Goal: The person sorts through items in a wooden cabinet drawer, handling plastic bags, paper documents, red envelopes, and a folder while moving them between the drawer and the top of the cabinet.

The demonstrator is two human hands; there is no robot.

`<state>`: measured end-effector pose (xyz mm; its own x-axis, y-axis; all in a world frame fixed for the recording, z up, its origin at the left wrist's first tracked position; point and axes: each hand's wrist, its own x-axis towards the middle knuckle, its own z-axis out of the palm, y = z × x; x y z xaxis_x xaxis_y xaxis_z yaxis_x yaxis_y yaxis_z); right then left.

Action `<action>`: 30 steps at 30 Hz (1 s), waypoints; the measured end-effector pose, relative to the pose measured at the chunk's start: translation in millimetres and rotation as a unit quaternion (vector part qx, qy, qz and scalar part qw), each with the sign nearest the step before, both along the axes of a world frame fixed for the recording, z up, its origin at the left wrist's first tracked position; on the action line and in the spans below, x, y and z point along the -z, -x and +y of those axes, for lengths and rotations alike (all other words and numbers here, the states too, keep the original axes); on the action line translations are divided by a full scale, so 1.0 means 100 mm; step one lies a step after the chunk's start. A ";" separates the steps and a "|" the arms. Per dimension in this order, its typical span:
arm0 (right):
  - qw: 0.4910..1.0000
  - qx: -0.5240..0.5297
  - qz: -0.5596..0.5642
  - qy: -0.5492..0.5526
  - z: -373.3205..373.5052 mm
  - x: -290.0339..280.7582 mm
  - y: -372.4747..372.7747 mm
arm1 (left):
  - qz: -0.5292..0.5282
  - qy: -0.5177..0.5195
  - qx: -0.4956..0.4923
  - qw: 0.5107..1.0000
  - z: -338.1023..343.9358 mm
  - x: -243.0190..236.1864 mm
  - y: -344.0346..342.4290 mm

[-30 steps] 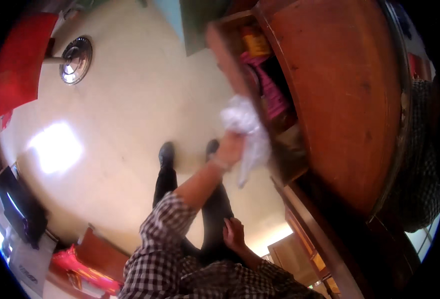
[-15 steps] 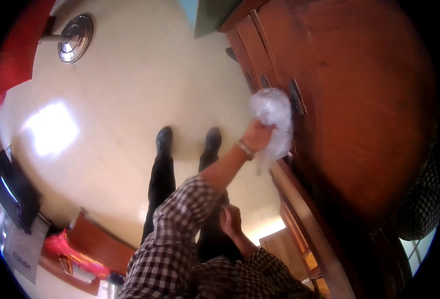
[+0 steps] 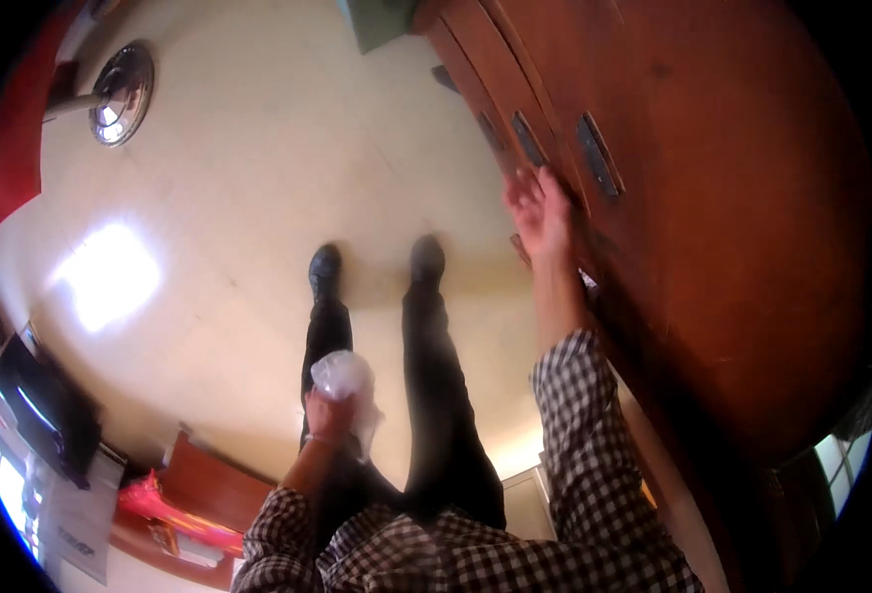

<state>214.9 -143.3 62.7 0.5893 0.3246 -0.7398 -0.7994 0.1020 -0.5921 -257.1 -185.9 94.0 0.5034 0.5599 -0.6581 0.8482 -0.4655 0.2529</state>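
Observation:
A crumpled, translucent plastic bag (image 3: pixel 343 372) hangs in front of my left thigh, with my left hand (image 3: pixel 328 413) closed around it. My right hand (image 3: pixel 541 219) is stretched forward beside the reddish-brown wooden cabinet (image 3: pixel 713 208). Its fingers are apart and slightly curled, and nothing shows in them. Just past those fingertips are a dark drawer handle (image 3: pixel 528 138) and a larger dark handle (image 3: pixel 599 155). I cannot tell whether the fingers touch the cabinet.
Pale floor (image 3: pixel 258 158) lies under my shoes. A shiny round stand base (image 3: pixel 123 94) is at the far left, near a red panel (image 3: pixel 6 128). At lower left are a wooden bench (image 3: pixel 209 479) with red cloth and a dark screen (image 3: pixel 45 410).
My left hand has drawn the plastic bag back from the cabinet to my left thigh. My right hand has risen from my lap and reached forward to the cabinet's side.

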 end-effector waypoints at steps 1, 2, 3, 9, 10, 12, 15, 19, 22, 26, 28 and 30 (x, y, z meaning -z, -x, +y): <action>0.997 0.040 0.056 -0.037 0.11 0.06 -0.04 | 0.001 -0.026 0.032 0.999 -0.01 -0.01 0.08; 0.989 0.079 0.107 -0.069 0.14 0.14 -0.09 | -0.001 -0.047 0.062 0.997 0.06 -0.13 -0.05; 0.989 0.087 0.100 -0.061 0.13 0.19 -0.14 | -0.005 0.043 -0.138 0.989 0.05 -0.29 -0.25; 0.995 0.099 -0.008 0.011 0.43 0.37 0.19 | 0.000 -0.142 0.081 0.987 -0.22 0.17 0.47; 0.996 0.083 -0.037 0.004 0.52 0.36 0.42 | -0.021 -0.217 0.135 0.967 -0.25 0.27 0.72; 0.995 0.059 -0.072 0.023 0.19 0.37 0.59 | -0.003 0.077 -0.060 0.995 -0.09 -0.06 0.10; 0.992 0.125 -0.001 0.022 0.62 0.20 1.33 | 0.009 -0.025 0.038 0.999 -0.07 0.19 0.81; 0.991 0.108 0.065 0.049 0.63 0.11 1.98 | -0.064 -0.036 0.075 0.994 0.08 0.18 0.72; 0.989 0.101 0.107 0.022 0.71 0.18 2.37 | -0.084 -0.094 0.098 0.987 0.15 0.12 0.78; 0.992 0.099 0.074 0.004 0.72 0.13 2.40 | -0.012 0.041 0.013 0.999 0.34 -0.09 0.36; 0.993 0.094 0.070 0.012 0.70 0.14 2.41 | -0.001 0.124 -0.078 0.989 0.34 -0.06 0.40; 0.995 0.061 0.080 -0.014 0.79 0.12 2.46 | -0.034 -0.015 0.113 0.993 0.34 0.07 0.66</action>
<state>-31.1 -63.8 51.2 0.5017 0.2791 -0.8188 -0.8634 0.2193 -0.4543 -323.5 -151.5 87.4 0.6611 0.4463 -0.6031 0.7028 -0.6499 0.2894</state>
